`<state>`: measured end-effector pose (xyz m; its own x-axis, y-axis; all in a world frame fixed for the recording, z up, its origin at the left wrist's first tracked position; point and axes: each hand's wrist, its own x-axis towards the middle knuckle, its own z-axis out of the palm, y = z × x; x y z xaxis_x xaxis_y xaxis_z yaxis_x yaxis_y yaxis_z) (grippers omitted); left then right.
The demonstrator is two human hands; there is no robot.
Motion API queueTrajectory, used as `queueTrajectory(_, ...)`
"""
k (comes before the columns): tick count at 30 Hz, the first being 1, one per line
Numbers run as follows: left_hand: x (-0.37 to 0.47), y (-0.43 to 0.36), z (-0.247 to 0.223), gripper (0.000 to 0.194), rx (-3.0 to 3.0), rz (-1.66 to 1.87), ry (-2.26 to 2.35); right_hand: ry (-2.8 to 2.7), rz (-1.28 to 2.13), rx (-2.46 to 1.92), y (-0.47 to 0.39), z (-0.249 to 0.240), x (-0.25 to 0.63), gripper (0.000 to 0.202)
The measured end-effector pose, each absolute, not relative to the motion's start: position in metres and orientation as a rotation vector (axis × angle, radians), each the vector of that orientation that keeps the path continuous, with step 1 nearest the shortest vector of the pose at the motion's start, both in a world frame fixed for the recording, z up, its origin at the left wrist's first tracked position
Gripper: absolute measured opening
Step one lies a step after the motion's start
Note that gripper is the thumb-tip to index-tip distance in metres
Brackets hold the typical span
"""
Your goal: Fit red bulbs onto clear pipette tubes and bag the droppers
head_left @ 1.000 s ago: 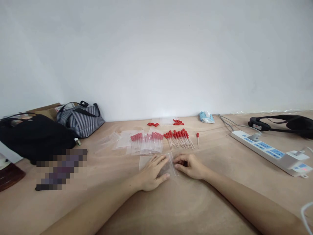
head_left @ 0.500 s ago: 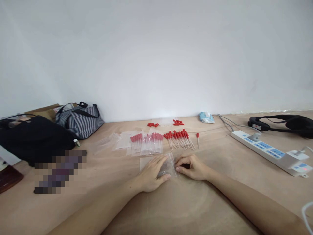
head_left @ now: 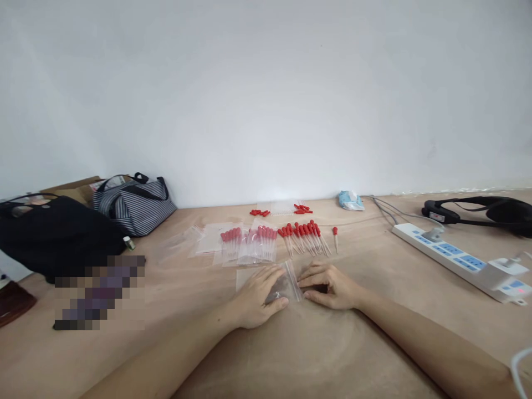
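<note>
A clear zip bag (head_left: 283,288) lies flat on the table, its zip edge toward the right. My left hand (head_left: 260,296) rests on the bag with fingers and thumb spread. Beside the zip edge is my right hand (head_left: 330,286), fingers bent and thumb apart, with nothing visible in it. Behind the bag lie several red-capped droppers (head_left: 305,230) in a loose row, and one dropper (head_left: 335,238) lies apart on their right. Filled clear bags of red-capped droppers (head_left: 261,244) lie to the left of the row, beside flat clear bags (head_left: 205,241).
Red caps (head_left: 303,209) lie at the back near the wall. On the right are a power strip (head_left: 440,249), a black headset (head_left: 443,210) and a blue packet (head_left: 351,200). A striped bag (head_left: 137,205), a black bag (head_left: 62,233) and a small bottle (head_left: 128,243) stand on the left.
My right thumb and fingers have spread a little, and that hand has shifted slightly right. The left hand stays almost in place on the bag.
</note>
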<state>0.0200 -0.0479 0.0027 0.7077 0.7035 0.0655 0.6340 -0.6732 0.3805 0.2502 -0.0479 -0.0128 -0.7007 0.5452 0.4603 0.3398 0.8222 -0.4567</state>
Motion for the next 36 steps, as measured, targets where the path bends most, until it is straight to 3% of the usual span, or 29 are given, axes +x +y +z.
queueTrajectory(29, 0.021, -0.047, 0.004, 0.053, 2.623, 0.264, 1.039, -2.380, 0.417, -0.743, -0.046, -0.021, 0.254, 0.027)
queueTrajectory(36, 0.020, -0.046, 0.001, 0.054, 2.610, 0.328, 1.028, -2.557, 0.224, -0.737, -0.047, -0.010, 0.249, 0.026)
